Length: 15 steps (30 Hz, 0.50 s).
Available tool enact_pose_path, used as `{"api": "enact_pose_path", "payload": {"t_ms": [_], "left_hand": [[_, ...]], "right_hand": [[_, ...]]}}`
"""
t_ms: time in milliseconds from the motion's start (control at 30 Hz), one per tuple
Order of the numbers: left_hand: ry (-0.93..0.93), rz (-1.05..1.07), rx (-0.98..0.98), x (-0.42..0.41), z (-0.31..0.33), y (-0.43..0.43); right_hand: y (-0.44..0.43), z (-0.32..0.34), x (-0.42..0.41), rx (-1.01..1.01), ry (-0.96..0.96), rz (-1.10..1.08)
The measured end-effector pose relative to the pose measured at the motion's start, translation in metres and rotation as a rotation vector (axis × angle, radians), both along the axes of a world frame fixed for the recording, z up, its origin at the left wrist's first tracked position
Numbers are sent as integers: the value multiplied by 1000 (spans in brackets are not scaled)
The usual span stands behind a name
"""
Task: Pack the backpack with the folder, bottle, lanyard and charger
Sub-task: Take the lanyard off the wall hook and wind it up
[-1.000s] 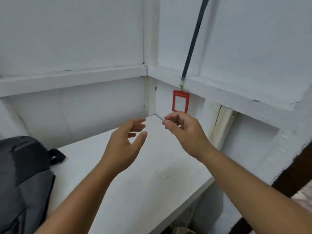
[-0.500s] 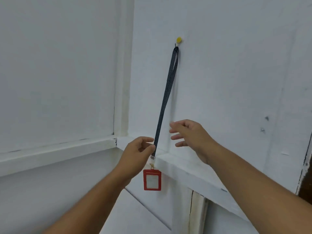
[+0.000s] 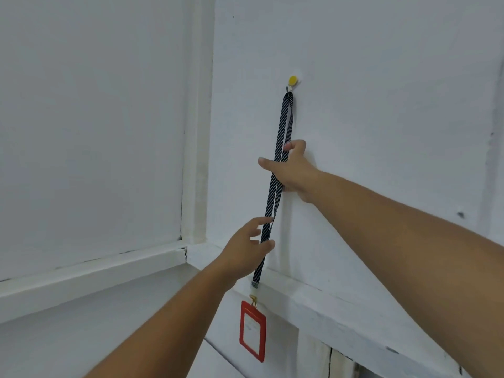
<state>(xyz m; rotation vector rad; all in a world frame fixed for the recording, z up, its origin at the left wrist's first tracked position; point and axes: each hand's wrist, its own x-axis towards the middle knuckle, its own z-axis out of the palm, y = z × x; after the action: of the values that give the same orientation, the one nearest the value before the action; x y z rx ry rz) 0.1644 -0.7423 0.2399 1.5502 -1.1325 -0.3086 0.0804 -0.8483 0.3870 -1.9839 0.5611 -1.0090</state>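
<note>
In the head view, the lanyard (image 3: 283, 126) is seen hanging from a small yellow-capped hook (image 3: 292, 81) on the white wall (image 3: 381, 105), well above a painted ledge (image 3: 327, 301). None of the task's other things (backpack, folder, bottle, charger) is shown here.

The right hand (image 3: 296, 173) is placed at mid-strap with thumb and fingers spread apart. The strap is laid across it between thumb and fingers, and nothing is clamped. The left hand (image 3: 242, 255) is held lower, its loosely curved fingers and thumb set on either side of the strap. Whether the strap is actually pinched there cannot be told.

The main risk is judged to lie at the hook. If the strap is pulled down or outward instead of being lifted, the loop may be caught on the metal prong, or the hook may be torn from the wall. With neither hand plainly closed on it, the freed strap could also be dropped, and the red card holder (image 3: 252, 331) may be swung against the ledge.

The strap is a flat woven ribbon, dark with fine pale diagonal stripes, doubled into a long narrow loop. It is limp and likely to slip through slack fingers. A gold clip (image 3: 253, 298) joins it to the holder, a glossy red rectangular frame with a clear window. The wall paint looks matt, and the ledge is chipped and cracked.
</note>
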Motion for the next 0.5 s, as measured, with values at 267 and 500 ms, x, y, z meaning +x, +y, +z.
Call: {"api": "enact_pose_path", "payload": {"t_ms": [267,500], "left_hand": [[72,60,-163,4,19,-25],[112,67,-380,8,65,-20]], "right_hand": [[-5,29,17,69,-225,27],[7,79,12,-147,-386,22]]}}
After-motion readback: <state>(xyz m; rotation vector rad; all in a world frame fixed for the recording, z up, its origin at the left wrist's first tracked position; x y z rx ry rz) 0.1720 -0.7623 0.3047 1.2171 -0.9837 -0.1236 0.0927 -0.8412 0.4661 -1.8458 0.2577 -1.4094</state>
